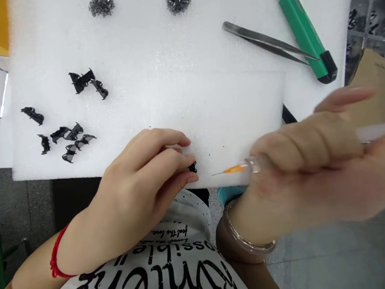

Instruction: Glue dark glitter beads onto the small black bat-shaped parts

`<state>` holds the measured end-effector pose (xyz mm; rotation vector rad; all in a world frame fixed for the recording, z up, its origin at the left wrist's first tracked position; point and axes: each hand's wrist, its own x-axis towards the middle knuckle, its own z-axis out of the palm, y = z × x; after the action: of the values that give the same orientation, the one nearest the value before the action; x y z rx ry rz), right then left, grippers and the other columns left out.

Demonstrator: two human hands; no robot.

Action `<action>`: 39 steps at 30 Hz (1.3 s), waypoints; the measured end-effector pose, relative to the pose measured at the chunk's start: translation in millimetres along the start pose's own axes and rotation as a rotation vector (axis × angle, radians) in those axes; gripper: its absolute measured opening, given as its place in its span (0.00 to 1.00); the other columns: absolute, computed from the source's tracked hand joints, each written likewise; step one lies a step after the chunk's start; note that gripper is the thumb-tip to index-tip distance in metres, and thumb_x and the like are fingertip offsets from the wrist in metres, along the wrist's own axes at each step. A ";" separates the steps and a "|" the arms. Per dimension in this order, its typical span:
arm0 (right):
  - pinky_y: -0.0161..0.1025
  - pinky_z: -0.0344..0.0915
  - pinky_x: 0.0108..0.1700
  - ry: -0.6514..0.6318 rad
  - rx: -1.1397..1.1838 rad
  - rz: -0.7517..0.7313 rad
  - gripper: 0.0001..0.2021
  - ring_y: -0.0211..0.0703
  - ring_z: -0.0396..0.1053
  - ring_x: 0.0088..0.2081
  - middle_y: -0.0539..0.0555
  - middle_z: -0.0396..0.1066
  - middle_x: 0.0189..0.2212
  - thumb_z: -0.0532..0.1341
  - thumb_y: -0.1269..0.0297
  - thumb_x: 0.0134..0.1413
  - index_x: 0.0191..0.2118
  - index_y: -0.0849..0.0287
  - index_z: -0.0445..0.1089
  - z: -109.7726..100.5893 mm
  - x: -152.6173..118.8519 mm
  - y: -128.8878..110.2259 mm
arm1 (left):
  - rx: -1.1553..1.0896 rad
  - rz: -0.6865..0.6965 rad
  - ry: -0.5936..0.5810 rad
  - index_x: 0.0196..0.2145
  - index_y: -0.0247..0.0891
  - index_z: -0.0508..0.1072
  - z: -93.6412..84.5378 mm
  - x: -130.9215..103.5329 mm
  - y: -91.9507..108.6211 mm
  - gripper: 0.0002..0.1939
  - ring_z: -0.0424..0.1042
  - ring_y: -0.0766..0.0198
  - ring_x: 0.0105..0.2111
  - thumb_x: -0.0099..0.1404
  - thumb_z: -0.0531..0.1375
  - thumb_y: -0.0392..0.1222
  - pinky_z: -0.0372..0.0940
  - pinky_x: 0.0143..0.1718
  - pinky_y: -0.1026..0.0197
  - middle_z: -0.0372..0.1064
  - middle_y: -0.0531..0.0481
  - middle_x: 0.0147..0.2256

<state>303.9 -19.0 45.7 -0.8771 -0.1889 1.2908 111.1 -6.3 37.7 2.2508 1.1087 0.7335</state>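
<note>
Pinching a small black part (193, 167) tightly, the left hand (147, 175) is holding it at the white foam sheet's (153, 42) near edge; the right hand (309, 168), curled around a syringe (253, 164), is pointing its orange-hubbed needle (235, 169) leftward.

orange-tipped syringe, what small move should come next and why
Probably ease the orange-tipped syringe toward the small black part: the left hand pinches that part, and the needle, held out by the right hand, points roughly at it but does not touch it.
</note>
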 end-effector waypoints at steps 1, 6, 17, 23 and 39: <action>0.26 0.47 0.13 -0.013 0.009 -0.025 0.37 0.28 0.34 0.12 0.39 0.40 0.10 0.36 0.33 0.58 0.31 0.59 0.69 4.8 5.8 2.4 | -0.003 -0.001 0.000 0.34 0.34 0.73 0.1 0.3 -0.1 0.04 0.73 0.66 0.41 0.61 0.64 0.30 0.70 0.44 0.66 0.72 0.46 0.42; 0.28 0.48 0.13 0.038 -0.039 0.070 0.44 0.31 0.33 0.13 0.41 0.36 0.10 0.19 0.38 0.54 0.26 0.57 0.67 20.3 11.6 1.5 | -0.023 -0.031 -0.015 0.34 0.34 0.73 0.3 0.3 1.2 0.02 0.72 0.65 0.42 0.62 0.63 0.31 0.71 0.45 0.65 0.72 0.46 0.43; 0.29 0.54 0.18 -0.140 -0.063 0.045 0.43 0.33 0.38 0.15 0.42 0.40 0.13 0.20 0.40 0.57 0.33 0.57 0.68 7.7 9.5 6.8 | -0.001 -0.041 -0.025 0.35 0.35 0.73 0.2 -1.2 1.9 0.02 0.70 0.68 0.44 0.63 0.62 0.31 0.67 0.46 0.69 0.70 0.47 0.44; 0.28 0.48 0.16 -0.219 -0.007 -0.046 0.36 0.30 0.37 0.14 0.40 0.40 0.13 0.31 0.37 0.61 0.33 0.58 0.66 3.7 10.9 12.3 | 0.039 -0.033 -0.059 0.35 0.37 0.72 -1.4 -2.1 0.8 0.01 0.69 0.69 0.45 0.65 0.61 0.34 0.66 0.45 0.68 0.69 0.50 0.45; 0.28 0.52 0.19 -0.274 0.029 0.080 0.32 0.31 0.37 0.16 0.42 0.38 0.14 0.30 0.42 0.62 0.29 0.56 0.64 7.8 10.0 8.2 | 0.035 -0.043 -0.074 0.35 0.36 0.71 -1.7 -1.5 3.3 0.01 0.69 0.69 0.46 0.65 0.60 0.33 0.65 0.47 0.68 0.68 0.48 0.45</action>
<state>296.3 -6.5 42.2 -0.6864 -0.3527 1.4839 111.0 -8.9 40.8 2.2572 1.1392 0.6134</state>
